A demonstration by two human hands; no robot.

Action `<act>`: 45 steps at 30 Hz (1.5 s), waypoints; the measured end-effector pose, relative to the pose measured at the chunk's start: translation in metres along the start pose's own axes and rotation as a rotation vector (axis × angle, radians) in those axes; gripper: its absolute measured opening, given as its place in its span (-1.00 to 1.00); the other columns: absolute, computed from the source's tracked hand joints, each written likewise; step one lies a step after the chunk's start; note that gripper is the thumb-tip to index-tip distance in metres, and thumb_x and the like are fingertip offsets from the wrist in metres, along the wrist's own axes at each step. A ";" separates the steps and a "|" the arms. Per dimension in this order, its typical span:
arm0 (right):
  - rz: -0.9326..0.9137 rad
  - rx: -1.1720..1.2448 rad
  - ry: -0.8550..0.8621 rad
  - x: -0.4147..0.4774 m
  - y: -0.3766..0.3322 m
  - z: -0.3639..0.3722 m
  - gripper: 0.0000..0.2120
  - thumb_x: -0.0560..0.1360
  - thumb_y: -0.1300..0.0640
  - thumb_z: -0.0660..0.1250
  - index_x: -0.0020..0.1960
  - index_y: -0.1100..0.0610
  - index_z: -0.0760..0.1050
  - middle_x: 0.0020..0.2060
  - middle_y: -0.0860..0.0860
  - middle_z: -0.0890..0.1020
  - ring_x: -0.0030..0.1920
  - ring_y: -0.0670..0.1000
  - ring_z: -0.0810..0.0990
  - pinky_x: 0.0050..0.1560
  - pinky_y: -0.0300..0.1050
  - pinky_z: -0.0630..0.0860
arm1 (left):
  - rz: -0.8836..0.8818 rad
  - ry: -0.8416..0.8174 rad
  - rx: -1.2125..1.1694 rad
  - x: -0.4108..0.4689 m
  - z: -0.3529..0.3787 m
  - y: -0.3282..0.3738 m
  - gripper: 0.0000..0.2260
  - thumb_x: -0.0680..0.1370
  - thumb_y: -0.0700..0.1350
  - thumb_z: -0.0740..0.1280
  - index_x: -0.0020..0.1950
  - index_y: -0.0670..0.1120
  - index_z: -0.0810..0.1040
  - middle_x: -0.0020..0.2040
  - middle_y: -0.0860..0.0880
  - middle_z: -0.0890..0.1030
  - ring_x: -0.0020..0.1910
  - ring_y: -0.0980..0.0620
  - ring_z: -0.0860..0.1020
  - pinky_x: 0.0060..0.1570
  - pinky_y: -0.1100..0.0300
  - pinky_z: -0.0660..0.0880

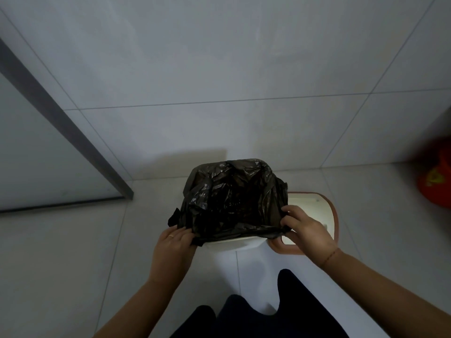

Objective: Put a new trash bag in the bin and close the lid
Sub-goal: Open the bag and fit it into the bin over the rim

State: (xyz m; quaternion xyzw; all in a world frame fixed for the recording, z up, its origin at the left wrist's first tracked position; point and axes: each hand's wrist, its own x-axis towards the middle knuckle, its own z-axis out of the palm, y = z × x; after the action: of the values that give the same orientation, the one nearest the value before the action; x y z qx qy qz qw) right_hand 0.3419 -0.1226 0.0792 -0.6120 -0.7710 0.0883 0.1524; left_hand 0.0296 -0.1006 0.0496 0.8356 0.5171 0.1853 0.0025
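Observation:
A black trash bag (pixel 231 198) is spread over the mouth of a white bin (pixel 234 245) standing on the floor against the tiled wall. The bag's far edge is folded over the bin's far rim. My left hand (pixel 173 242) grips the bag's near left edge at the rim. My right hand (pixel 302 228) pinches the bag's near right corner. The bin's near white rim shows below the bag's edge. The lid (pixel 317 206), white inside with a brown-orange rim, lies on the floor to the right of the bin, partly hidden by my right hand.
A grey tiled wall (pixel 219 69) rises right behind the bin. A dark metal door frame (pixel 61 123) runs diagonally at the left. A blurred red object (pixel 436 181) sits at the far right. My dark-clothed legs (pixel 256 318) fill the bottom centre.

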 end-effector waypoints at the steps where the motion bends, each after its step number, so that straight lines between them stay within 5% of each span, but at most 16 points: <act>1: -0.004 -0.009 0.028 -0.001 -0.001 0.001 -0.83 0.17 0.37 0.53 -0.27 0.29 0.59 -0.04 0.27 0.64 -0.43 0.19 0.63 -0.48 -0.08 0.58 | 0.002 -0.013 0.008 -0.002 0.001 0.001 -0.77 0.42 -0.03 0.26 -0.26 -0.10 0.66 -0.23 -0.01 0.72 -0.20 -0.01 0.69 0.08 0.18 0.36; 5: 0.027 -0.032 0.131 -0.001 0.000 0.010 -0.84 0.16 0.40 0.53 -0.33 0.31 0.57 -0.18 0.25 0.64 -0.49 0.15 0.59 -0.54 -0.12 0.54 | -0.059 -0.080 0.112 -0.012 0.001 0.009 -0.67 0.45 0.12 0.24 -0.10 -0.08 0.68 -0.06 -0.01 0.72 0.00 -0.04 0.67 0.13 0.07 0.37; 11: 0.122 0.018 0.290 -0.004 -0.005 0.026 -0.89 0.20 0.45 0.48 -0.36 0.36 0.57 -0.33 0.24 0.61 -0.53 0.17 0.54 -0.60 -0.12 0.49 | -0.121 0.016 0.136 -0.008 0.008 0.020 -0.72 0.49 0.00 0.21 -0.10 -0.09 0.68 -0.05 -0.03 0.72 -0.03 -0.05 0.68 0.14 0.09 0.33; 15: 0.065 -0.091 0.349 -0.005 -0.009 0.033 -0.91 0.29 0.32 0.33 -0.36 0.28 0.59 -0.41 0.17 0.60 -0.57 0.15 0.52 -0.53 -0.12 0.53 | -0.145 -0.136 0.135 -0.020 0.019 0.021 -0.62 0.53 0.01 0.12 0.13 -0.14 0.63 0.09 -0.09 0.69 0.06 -0.08 0.65 0.19 0.03 0.40; 19: 0.016 -0.139 0.276 -0.006 -0.004 0.039 -0.73 0.40 0.20 0.16 -0.29 0.23 0.62 -0.31 0.13 0.63 -0.46 0.14 0.58 -0.47 -0.10 0.54 | -0.163 -0.347 0.033 -0.031 0.023 0.013 -0.57 0.54 0.03 0.16 0.35 -0.13 0.46 0.25 -0.12 0.59 0.20 -0.11 0.58 0.17 -0.04 0.49; 21: 0.149 0.026 0.113 -0.009 0.001 0.043 -0.78 0.47 0.23 0.22 -0.02 0.20 0.62 -0.03 0.09 0.62 -0.27 0.14 0.63 -0.31 -0.10 0.54 | -0.212 -0.436 -0.130 -0.032 0.026 0.010 -0.55 0.58 -0.02 0.19 0.47 -0.03 0.28 0.42 -0.05 0.39 0.36 -0.06 0.43 0.32 0.05 0.34; 23: 0.430 0.365 0.014 -0.012 0.010 0.048 -0.76 0.51 0.20 0.23 0.13 0.10 0.57 0.10 0.03 0.54 -0.13 0.04 0.60 -0.11 -0.17 0.45 | -0.624 -0.416 -0.605 -0.024 0.021 0.017 -0.63 0.61 -0.04 0.15 0.41 -0.08 0.38 0.41 -0.08 0.41 0.33 -0.06 0.42 0.30 0.10 0.31; 26: 0.853 0.898 0.170 0.000 0.020 0.040 -0.85 0.52 0.19 0.23 0.03 0.08 0.55 0.03 0.11 0.63 -0.08 0.05 0.65 -0.04 -0.10 0.51 | -1.442 -0.340 -1.432 0.006 0.010 0.025 -0.67 0.59 0.02 0.20 0.15 -0.22 0.51 0.09 -0.17 0.59 0.06 -0.10 0.55 0.06 0.02 0.48; 29: 1.119 1.327 0.093 0.021 0.026 0.027 -0.76 0.54 0.04 0.23 0.06 0.19 0.50 -0.06 0.13 0.64 -0.09 0.08 0.63 -0.02 -0.04 0.54 | -1.687 -0.418 -1.802 0.024 0.008 0.031 -0.59 0.57 0.07 0.21 0.08 -0.29 0.48 0.00 -0.20 0.57 -0.01 -0.13 0.54 0.05 0.00 0.45; 32: 1.252 1.509 -0.023 0.038 0.020 0.023 -0.75 0.53 0.02 0.26 -0.09 0.23 0.52 -0.22 0.12 0.59 -0.24 0.05 0.56 -0.19 -0.12 0.55 | -1.735 -0.401 -1.839 0.033 0.007 0.039 -0.71 0.60 -0.05 0.20 0.02 -0.30 0.48 -0.07 -0.23 0.58 -0.10 -0.13 0.56 -0.13 0.01 0.55; 35: 1.352 1.575 -0.032 0.045 0.016 0.025 -0.85 0.49 0.19 0.32 -0.22 0.23 0.48 -0.31 0.10 0.53 -0.36 -0.02 0.48 -0.51 -0.29 0.50 | -1.720 -0.311 -1.827 0.040 0.010 0.042 -0.82 0.62 -0.20 0.15 -0.07 -0.27 0.47 -0.14 -0.21 0.57 -0.18 -0.10 0.54 -0.01 0.07 0.48; 38: 1.394 1.541 -0.057 0.046 0.013 0.031 -0.81 0.51 0.25 0.29 -0.29 0.23 0.46 -0.42 0.07 0.51 -0.40 -0.04 0.43 -0.59 -0.37 0.44 | -1.665 -0.165 -1.728 0.042 0.020 0.039 -0.82 0.61 -0.25 0.16 -0.16 -0.25 0.45 -0.20 -0.18 0.54 -0.23 -0.06 0.51 -0.05 0.11 0.48; 42: 1.424 1.529 -0.164 0.041 0.005 0.042 -0.83 0.50 0.24 0.28 -0.25 0.25 0.46 -0.38 0.07 0.51 -0.36 -0.05 0.44 -0.49 -0.32 0.47 | -1.570 -0.050 -1.326 0.034 0.031 0.033 -0.78 0.56 -0.28 0.24 -0.29 -0.23 0.46 -0.34 -0.17 0.52 -0.42 -0.04 0.48 -0.60 0.33 0.44; 45: 1.430 1.585 -0.192 0.039 0.001 0.044 -0.84 0.46 0.23 0.30 -0.28 0.25 0.47 -0.33 0.08 0.50 -0.33 -0.03 0.45 -0.26 -0.25 0.44 | -1.544 -0.034 -1.205 0.029 0.038 0.023 -0.74 0.54 -0.34 0.22 -0.36 -0.22 0.41 -0.38 -0.16 0.47 -0.47 -0.04 0.38 -0.67 0.35 0.31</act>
State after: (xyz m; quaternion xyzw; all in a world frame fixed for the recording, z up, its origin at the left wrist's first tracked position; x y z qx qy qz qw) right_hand 0.3198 -0.0828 0.0430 -0.6388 0.0347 0.6802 0.3578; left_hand 0.0730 -0.0790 0.0276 0.1289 0.7403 0.3537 0.5570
